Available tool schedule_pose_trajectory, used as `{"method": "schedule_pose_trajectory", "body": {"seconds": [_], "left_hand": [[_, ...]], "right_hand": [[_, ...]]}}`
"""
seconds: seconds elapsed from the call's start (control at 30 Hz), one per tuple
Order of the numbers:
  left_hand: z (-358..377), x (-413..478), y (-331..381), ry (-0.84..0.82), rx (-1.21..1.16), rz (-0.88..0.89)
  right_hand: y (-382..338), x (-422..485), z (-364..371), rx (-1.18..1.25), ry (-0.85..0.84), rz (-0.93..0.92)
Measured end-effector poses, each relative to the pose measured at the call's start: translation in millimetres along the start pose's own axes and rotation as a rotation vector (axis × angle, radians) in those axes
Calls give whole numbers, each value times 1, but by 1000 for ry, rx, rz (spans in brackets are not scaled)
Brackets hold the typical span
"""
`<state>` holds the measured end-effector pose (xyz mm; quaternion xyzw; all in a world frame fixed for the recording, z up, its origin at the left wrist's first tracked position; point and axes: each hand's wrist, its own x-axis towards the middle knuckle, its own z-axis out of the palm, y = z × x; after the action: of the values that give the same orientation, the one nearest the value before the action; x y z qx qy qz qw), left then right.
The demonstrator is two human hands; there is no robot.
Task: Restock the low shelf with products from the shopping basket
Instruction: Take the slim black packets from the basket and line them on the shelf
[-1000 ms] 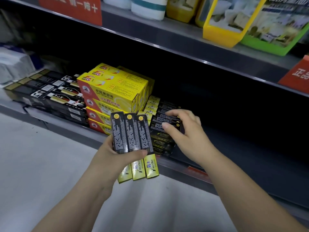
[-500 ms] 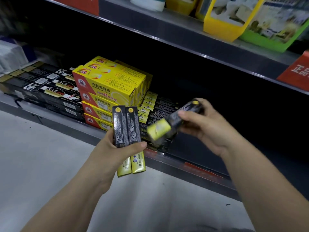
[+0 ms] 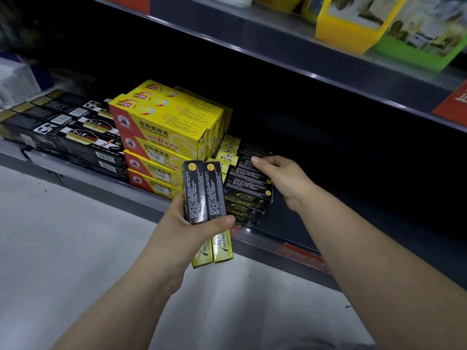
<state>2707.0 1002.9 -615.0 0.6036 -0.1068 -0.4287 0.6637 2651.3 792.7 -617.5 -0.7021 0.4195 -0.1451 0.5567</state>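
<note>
Floor: pale grey shop floor [image 3: 75, 248] under your arms.
Left hand [image 3: 182, 231]: grips two long black-and-yellow cardboard boxes [image 3: 204, 190], long axes pointing shelfward.
Right hand [image 3: 285, 180]: nearer the black box stack [image 3: 249, 198]; thumb on top, fingers hidden, hold uncertain.
Low shelf [image 3: 101, 183]: yellow shoe-polish cartons [image 3: 166, 122] crowd the stack's left.

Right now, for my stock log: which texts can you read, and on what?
"皮鞋美容膏", "SHOE CREAM POLISH": yellow box.
"爵士": yellow ends in the stack.
"Jazz": held boxes in left hand; rest blurred.
Fine print, long black boxes, red sign: unreadable.
</note>
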Motion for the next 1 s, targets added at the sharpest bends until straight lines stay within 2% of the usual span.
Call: {"method": "schedule_pose_trajectory", "body": {"seconds": [0.1,0.37,0.47,0.5,0.57,0.67,0.73,0.83,0.93,1.0], "left_hand": [[0,0,-1,-5,-5,2],[4,1,-3,-11,-17,-6],[5,0,-1,-19,-31,-19],[5,-1,0,-33,-37,-28],[6,-2,3,-69,-44,-35],[9,-2,4,-102,-14,-20],[11,-3,3,-103,-7,-18],[10,-2,5,-56,-45,-30],[7,1,6,13,-113,-44],[6,3,6,36,-106,-56]], "right_hand": [[3,-3,-2,-49,-71,-27],[-5,-7,1,-148,-91,-25],[-15,-20,-1,-472,-2,-204],[-21,-27,0,-494,-17,-296],[-33,-44,5,-376,-165,-378],[-40,-62,11,-188,-431,-242],[-40,-67,8,-135,-483,-176],[-41,-67,-10,51,-403,-164],[-41,-55,-35,299,-149,-170],[-37,-42,-46,364,33,-176]]}}
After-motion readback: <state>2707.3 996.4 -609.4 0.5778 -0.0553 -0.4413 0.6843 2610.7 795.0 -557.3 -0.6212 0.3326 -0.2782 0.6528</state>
